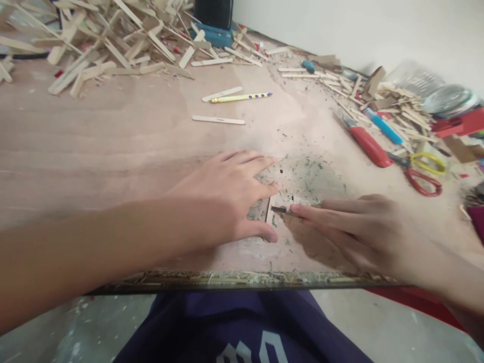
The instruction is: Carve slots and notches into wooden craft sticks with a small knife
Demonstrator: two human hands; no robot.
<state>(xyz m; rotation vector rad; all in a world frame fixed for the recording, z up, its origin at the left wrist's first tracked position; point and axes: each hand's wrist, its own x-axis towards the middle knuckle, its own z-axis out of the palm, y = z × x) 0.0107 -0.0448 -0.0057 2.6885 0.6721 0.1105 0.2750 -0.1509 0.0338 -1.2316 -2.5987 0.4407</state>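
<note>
My left hand point(223, 196) lies flat on the wooden board point(113, 146), its thumb and fingers pressing a small piece of craft stick point(270, 210) near the front edge. My right hand point(355, 227) is closed around a thin dark blade point(282, 209), forefinger stretched along it, the tip resting across the stick. Only a short part of the stick shows between my two hands. Small green and dark chips are scattered on the board around them.
A big heap of craft sticks point(113, 35) fills the back left. A yellow dotted pencil point(240, 97) and single sticks point(218, 120) lie mid-board. At the right are a red cutter point(368, 146), a blue cutter point(385, 127), scissors point(423, 171) and more sticks.
</note>
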